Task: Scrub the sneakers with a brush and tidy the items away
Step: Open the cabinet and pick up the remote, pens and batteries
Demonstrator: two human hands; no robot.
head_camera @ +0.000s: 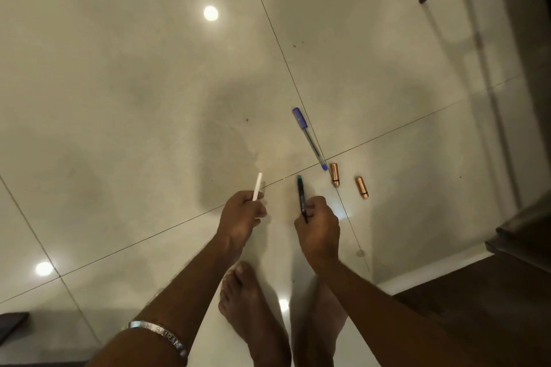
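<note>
left hand [243, 211] curled round a white pen [257, 186], right hand [319, 223] gripping a black pen [301, 201] with green tip, both above the tiled floor [119, 83], blue pen [310, 138] and two copper tubes [334, 174] lying just beyond, bare feet [247, 307] below

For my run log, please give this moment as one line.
left hand: holds white stick | right hand: holds black pen | floor: blue pen, two copper tubes
</note>
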